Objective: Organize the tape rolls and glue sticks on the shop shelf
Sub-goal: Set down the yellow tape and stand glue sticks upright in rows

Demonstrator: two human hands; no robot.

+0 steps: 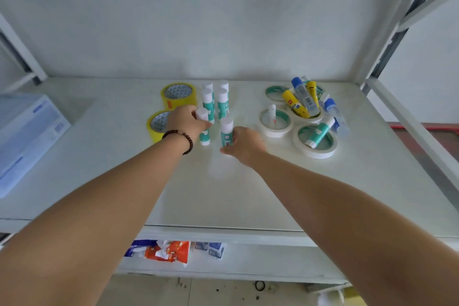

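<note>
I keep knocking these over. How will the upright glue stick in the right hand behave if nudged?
The glue stick is tall on a narrow base, so it probably tips easily. Once down, its round body would likely roll. The right hand grips it low, which should steady it.

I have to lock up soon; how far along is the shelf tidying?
About halfway. Done: four teal glue sticks stand upright beside two yellow tape rolls. In hand: the left hand and right hand each set another stick upright. Left: mixed glue sticks piled across four white tape rolls.

Stationery shop: shelf (248,194) stocked with glue sticks (216,104).
</note>
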